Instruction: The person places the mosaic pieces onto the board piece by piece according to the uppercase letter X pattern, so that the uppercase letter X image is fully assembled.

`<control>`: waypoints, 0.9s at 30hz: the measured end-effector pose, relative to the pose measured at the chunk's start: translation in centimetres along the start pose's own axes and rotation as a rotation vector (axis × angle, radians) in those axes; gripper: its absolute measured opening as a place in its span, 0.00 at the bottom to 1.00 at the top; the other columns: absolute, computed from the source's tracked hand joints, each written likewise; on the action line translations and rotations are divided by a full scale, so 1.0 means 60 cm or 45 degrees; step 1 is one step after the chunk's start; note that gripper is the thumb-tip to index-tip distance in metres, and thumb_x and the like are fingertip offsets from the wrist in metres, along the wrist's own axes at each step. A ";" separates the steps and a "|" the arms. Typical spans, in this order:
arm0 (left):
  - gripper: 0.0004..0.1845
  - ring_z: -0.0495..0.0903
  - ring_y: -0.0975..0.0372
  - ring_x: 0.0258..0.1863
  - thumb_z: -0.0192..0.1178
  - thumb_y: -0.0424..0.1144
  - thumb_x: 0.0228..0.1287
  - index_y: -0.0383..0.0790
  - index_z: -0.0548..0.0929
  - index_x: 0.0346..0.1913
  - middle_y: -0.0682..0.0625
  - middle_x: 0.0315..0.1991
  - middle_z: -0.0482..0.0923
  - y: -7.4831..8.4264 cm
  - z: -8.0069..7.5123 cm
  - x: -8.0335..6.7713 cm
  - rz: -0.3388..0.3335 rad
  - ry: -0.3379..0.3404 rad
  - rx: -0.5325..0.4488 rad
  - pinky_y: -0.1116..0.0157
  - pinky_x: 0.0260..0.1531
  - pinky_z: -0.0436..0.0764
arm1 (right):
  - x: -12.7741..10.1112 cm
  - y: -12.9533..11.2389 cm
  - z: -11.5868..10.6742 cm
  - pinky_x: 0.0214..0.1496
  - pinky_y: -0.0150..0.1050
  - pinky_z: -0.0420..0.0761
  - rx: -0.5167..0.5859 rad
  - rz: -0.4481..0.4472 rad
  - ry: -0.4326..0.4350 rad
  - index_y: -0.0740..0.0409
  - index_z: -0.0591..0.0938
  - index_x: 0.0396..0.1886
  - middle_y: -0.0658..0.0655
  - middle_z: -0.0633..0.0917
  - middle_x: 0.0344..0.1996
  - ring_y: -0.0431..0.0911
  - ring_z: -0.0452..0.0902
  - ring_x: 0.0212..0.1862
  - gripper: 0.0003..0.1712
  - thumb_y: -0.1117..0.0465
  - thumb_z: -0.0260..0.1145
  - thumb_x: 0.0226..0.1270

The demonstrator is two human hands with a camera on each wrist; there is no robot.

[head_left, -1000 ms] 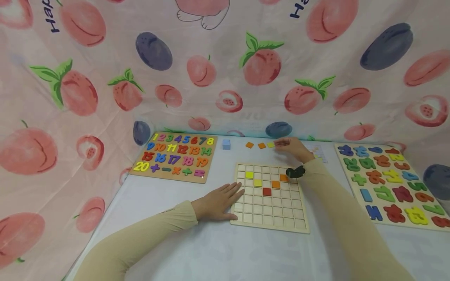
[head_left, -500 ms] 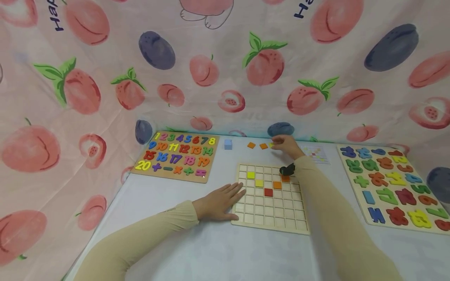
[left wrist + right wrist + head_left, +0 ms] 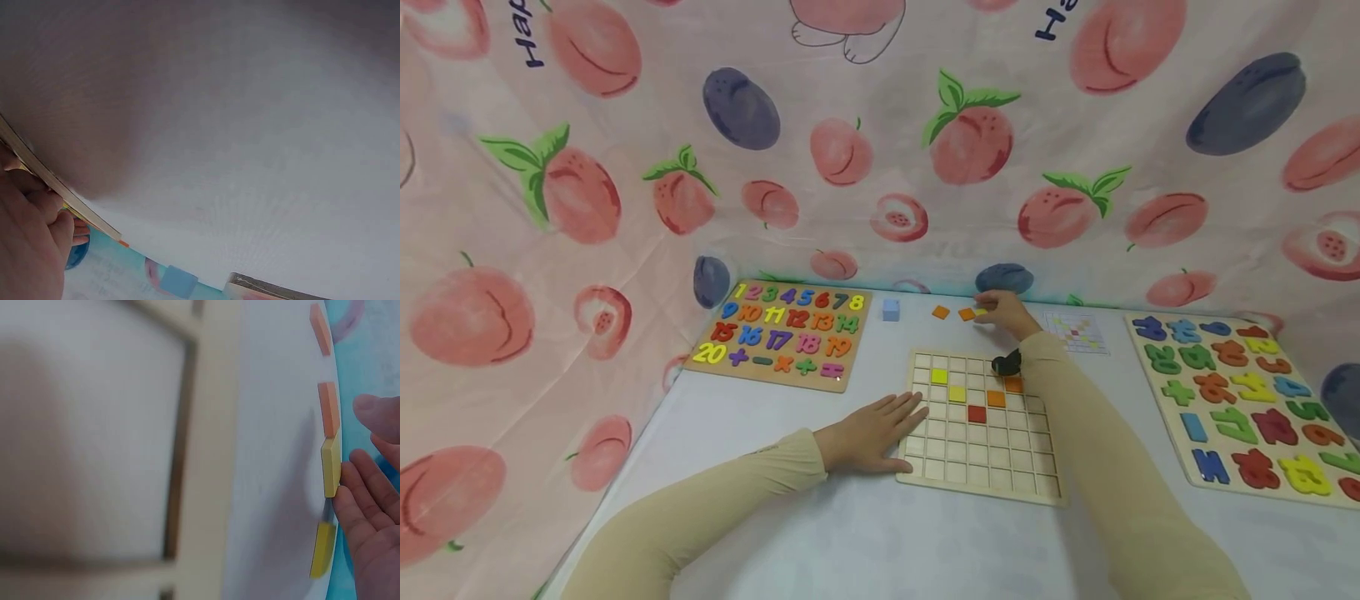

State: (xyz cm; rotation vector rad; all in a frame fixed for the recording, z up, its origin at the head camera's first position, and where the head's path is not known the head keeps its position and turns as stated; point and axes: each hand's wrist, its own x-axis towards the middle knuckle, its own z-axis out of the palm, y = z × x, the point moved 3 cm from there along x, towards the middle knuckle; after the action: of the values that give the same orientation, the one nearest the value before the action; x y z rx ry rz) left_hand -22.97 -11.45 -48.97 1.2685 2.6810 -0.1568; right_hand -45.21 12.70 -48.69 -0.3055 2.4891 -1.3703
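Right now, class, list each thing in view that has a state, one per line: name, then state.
Grid board: flat, five tiles seated.
Yellow tile: loose on table, right fingers touching it.
Left hand: flat, pressing the board's edge.
Number puzzle: full.
Blue cube: loose, untouched.

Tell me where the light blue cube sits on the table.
In the head view the light blue cube sits at the table's far edge, between the number puzzle board on its left and the loose orange tiles on its right.
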 end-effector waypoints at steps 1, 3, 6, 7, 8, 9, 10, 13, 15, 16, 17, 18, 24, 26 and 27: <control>0.46 0.44 0.52 0.76 0.42 0.67 0.65 0.39 0.45 0.75 0.41 0.76 0.42 0.000 0.000 0.000 0.004 0.005 -0.002 0.58 0.74 0.50 | 0.001 -0.002 0.003 0.69 0.52 0.65 -0.021 -0.006 -0.015 0.69 0.68 0.64 0.70 0.68 0.65 0.60 0.61 0.68 0.31 0.70 0.63 0.61; 0.46 0.45 0.52 0.76 0.42 0.66 0.65 0.39 0.45 0.75 0.41 0.76 0.42 0.000 0.001 0.000 0.006 0.009 -0.001 0.59 0.74 0.50 | 0.003 -0.007 0.010 0.69 0.52 0.64 -0.061 -0.019 -0.043 0.69 0.69 0.63 0.70 0.69 0.64 0.61 0.62 0.68 0.30 0.70 0.63 0.61; 0.46 0.44 0.52 0.76 0.42 0.66 0.65 0.39 0.45 0.75 0.41 0.76 0.42 0.000 0.001 0.000 0.006 0.009 0.001 0.59 0.74 0.50 | 0.006 -0.011 0.021 0.69 0.52 0.65 -0.141 -0.049 -0.079 0.69 0.71 0.62 0.69 0.71 0.63 0.61 0.63 0.67 0.28 0.69 0.64 0.61; 0.46 0.44 0.53 0.76 0.42 0.66 0.65 0.39 0.45 0.75 0.41 0.76 0.42 0.001 0.001 0.000 0.004 0.008 0.000 0.59 0.74 0.50 | 0.008 -0.011 0.023 0.69 0.52 0.65 -0.163 -0.060 -0.087 0.68 0.72 0.62 0.69 0.71 0.63 0.61 0.64 0.66 0.28 0.69 0.64 0.61; 0.46 0.43 0.53 0.76 0.41 0.67 0.65 0.40 0.44 0.75 0.42 0.76 0.41 0.001 0.001 0.000 0.001 0.002 0.008 0.59 0.74 0.49 | 0.010 -0.012 0.026 0.69 0.52 0.66 -0.181 -0.074 -0.096 0.68 0.72 0.61 0.69 0.72 0.62 0.60 0.65 0.66 0.28 0.69 0.64 0.60; 0.46 0.44 0.53 0.76 0.41 0.67 0.65 0.40 0.44 0.75 0.42 0.76 0.41 0.001 0.000 0.000 -0.002 0.000 0.013 0.60 0.74 0.50 | 0.011 -0.013 0.029 0.68 0.52 0.66 -0.202 -0.095 -0.105 0.68 0.72 0.61 0.69 0.72 0.62 0.61 0.65 0.65 0.27 0.69 0.64 0.60; 0.46 0.44 0.54 0.76 0.40 0.67 0.65 0.40 0.44 0.75 0.42 0.76 0.41 0.001 0.000 0.000 -0.005 -0.005 0.020 0.60 0.74 0.50 | 0.011 -0.013 0.031 0.68 0.52 0.67 -0.218 -0.115 -0.113 0.68 0.73 0.60 0.69 0.73 0.61 0.61 0.66 0.65 0.27 0.69 0.65 0.60; 0.46 0.44 0.54 0.76 0.40 0.68 0.65 0.41 0.44 0.75 0.43 0.76 0.41 0.001 -0.002 0.000 -0.014 -0.021 0.040 0.60 0.74 0.50 | 0.011 -0.018 0.037 0.66 0.53 0.69 -0.246 -0.177 -0.127 0.69 0.75 0.57 0.70 0.75 0.58 0.61 0.69 0.62 0.24 0.70 0.65 0.60; 0.46 0.44 0.54 0.76 0.39 0.68 0.65 0.41 0.44 0.75 0.43 0.76 0.41 0.002 -0.002 0.000 -0.017 -0.026 0.048 0.60 0.74 0.51 | 0.009 -0.022 0.041 0.66 0.53 0.69 -0.246 -0.209 -0.133 0.70 0.77 0.55 0.70 0.77 0.56 0.62 0.70 0.61 0.23 0.71 0.65 0.59; 0.46 0.43 0.54 0.76 0.39 0.68 0.65 0.41 0.43 0.75 0.43 0.76 0.40 0.002 -0.002 -0.001 -0.016 -0.029 0.050 0.60 0.74 0.50 | 0.008 -0.023 0.042 0.66 0.53 0.69 -0.242 -0.217 -0.136 0.70 0.78 0.54 0.70 0.78 0.55 0.62 0.70 0.61 0.22 0.71 0.65 0.58; 0.46 0.43 0.54 0.76 0.39 0.68 0.65 0.41 0.43 0.75 0.43 0.76 0.40 0.002 -0.003 -0.001 -0.016 -0.026 0.051 0.60 0.74 0.50 | 0.007 -0.025 0.044 0.65 0.53 0.69 -0.242 -0.229 -0.143 0.70 0.78 0.53 0.70 0.78 0.54 0.62 0.71 0.60 0.21 0.71 0.65 0.58; 0.46 0.43 0.54 0.76 0.39 0.68 0.65 0.41 0.43 0.75 0.43 0.76 0.40 0.002 -0.003 -0.001 -0.014 -0.027 0.049 0.60 0.74 0.50 | 0.006 -0.026 0.045 0.65 0.53 0.69 -0.249 -0.241 -0.149 0.70 0.79 0.52 0.70 0.79 0.53 0.62 0.72 0.59 0.20 0.71 0.65 0.58; 0.46 0.43 0.54 0.76 0.40 0.68 0.65 0.42 0.43 0.75 0.43 0.76 0.40 0.001 -0.001 -0.001 -0.014 -0.017 0.033 0.60 0.74 0.50 | 0.008 -0.030 0.054 0.64 0.51 0.72 -0.260 -0.286 -0.189 0.68 0.81 0.50 0.68 0.82 0.50 0.60 0.75 0.56 0.18 0.70 0.66 0.58; 0.46 0.43 0.54 0.76 0.40 0.68 0.65 0.42 0.43 0.75 0.43 0.76 0.40 0.001 0.000 -0.001 -0.015 -0.014 0.029 0.60 0.74 0.50 | 0.009 -0.032 0.056 0.63 0.51 0.72 -0.268 -0.305 -0.196 0.68 0.80 0.50 0.69 0.82 0.50 0.60 0.76 0.56 0.18 0.70 0.66 0.58; 0.46 0.43 0.54 0.76 0.40 0.68 0.65 0.41 0.43 0.75 0.43 0.76 0.40 0.001 0.000 -0.001 -0.015 -0.011 0.028 0.60 0.74 0.50 | 0.010 -0.034 0.057 0.63 0.51 0.73 -0.276 -0.312 -0.198 0.69 0.80 0.50 0.69 0.82 0.50 0.60 0.76 0.56 0.18 0.70 0.66 0.58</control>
State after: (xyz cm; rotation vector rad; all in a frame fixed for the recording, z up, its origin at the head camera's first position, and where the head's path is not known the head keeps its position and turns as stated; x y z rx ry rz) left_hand -22.89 -11.44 -48.95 1.2559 2.6872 -0.1927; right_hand -44.48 8.71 -48.79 -0.7563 2.5340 -1.1085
